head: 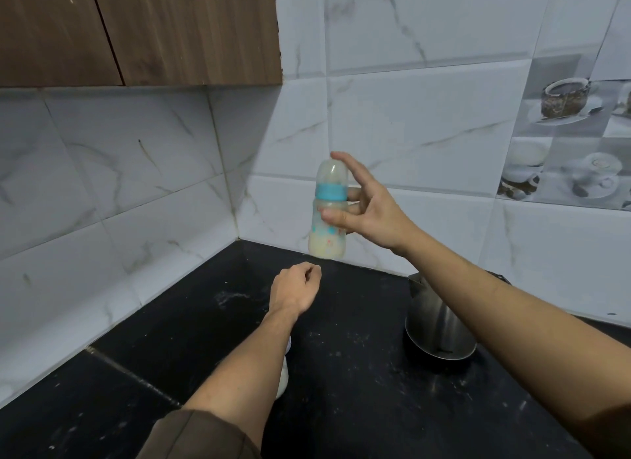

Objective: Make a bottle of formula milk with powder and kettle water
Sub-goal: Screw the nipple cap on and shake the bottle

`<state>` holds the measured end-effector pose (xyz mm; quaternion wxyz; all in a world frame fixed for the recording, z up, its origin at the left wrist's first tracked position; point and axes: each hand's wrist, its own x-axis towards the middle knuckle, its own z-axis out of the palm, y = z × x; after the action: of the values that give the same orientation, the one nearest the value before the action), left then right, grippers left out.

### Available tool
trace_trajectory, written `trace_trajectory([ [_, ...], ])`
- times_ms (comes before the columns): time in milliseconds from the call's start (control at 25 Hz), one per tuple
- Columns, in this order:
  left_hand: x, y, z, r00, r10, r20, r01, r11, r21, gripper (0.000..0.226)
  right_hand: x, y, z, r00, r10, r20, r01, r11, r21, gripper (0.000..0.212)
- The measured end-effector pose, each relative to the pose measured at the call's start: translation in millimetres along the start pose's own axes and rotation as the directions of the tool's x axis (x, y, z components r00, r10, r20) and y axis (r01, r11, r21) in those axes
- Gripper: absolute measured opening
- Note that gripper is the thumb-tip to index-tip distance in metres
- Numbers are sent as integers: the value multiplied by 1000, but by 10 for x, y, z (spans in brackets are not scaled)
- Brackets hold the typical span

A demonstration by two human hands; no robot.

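Black counter [205, 322]; right hand [368, 212] pinches bottle [326, 243] upright, cap up; left hand [295, 287] fisted, empty.

The right hand [368, 216] holds the bottle [327, 235] up in the air, thumb on its side, one finger on its clear cap. Pale milk fills the bottom. The left hand [295, 289] is curled over the black tabletop [341, 373]. A silver kettle [433, 325] stands nearby.

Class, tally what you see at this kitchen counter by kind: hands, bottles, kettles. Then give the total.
2 hands: left hand, right hand
1 bottle
1 kettle
Total: 4
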<state>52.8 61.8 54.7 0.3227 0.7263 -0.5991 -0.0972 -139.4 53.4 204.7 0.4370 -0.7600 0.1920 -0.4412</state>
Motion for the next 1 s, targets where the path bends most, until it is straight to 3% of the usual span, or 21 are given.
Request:
trace_trajectory([
  [80,7,-9,-20,1000,2,0,-2,1000,-10,31,-8,6,-5,999,-31,-36,31,1000,4,85],
  [120,9,-26,-21,1000,-1,-3,1,1000,-17,31,13,-9,-13,985,-36,-169,47,997,64,87],
  [200,-8,-52,-20,1000,-12,-15,12,1000,-16,33,82,-45,-30,882,29,-471,92,968,232,88],
  [280,-13,-67,-16,1000,-22,-16,22,1000,-12,34,107,-36,-42,829,69,-555,117,949,293,88],
  [320,-6,-72,-5,1000,-25,-9,25,1000,-11,34,86,-8,-42,869,58,-491,78,964,253,87],
  [400,6,-59,9,1000,-27,4,27,1000,-4,32,-2,55,10,977,39,-207,-14,993,121,85],
  [480,18,-25,9,1000,-21,6,21,1000,6,31,-88,114,57,999,41,10,-42,998,42,85],
  [560,26,-11,-6,1000,-21,6,21,1000,-3,31,-82,121,84,994,34,-101,-25,996,85,86],
  [640,12,-18,-19,1000,-22,-4,22,1000,-16,33,-2,75,56,915,90,-392,1,974,225,88],
  [720,-1,-46,-29,1000,-27,-15,26,1000,-14,35,24,45,18,867,85,-491,54,963,263,88],
  [760,-4,-60,-27,999,-29,-13,29,1000,-10,35,7,44,-5,901,51,-432,41,979,200,88],
  [880,-16,-63,-16,1000,-26,5,26,1000,9,31,-114,71,8,999,-1,-40,-3,994,-111,90],
  [920,-19,-51,-21,1000,-25,9,25,1000,12,31,-135,75,34,1000,-21,3,22,988,-153,90],
  [1000,-20,-34,-20,1000,-23,7,23,1000,1,32,-97,20,70,983,-87,-162,79,995,-52,89],
])
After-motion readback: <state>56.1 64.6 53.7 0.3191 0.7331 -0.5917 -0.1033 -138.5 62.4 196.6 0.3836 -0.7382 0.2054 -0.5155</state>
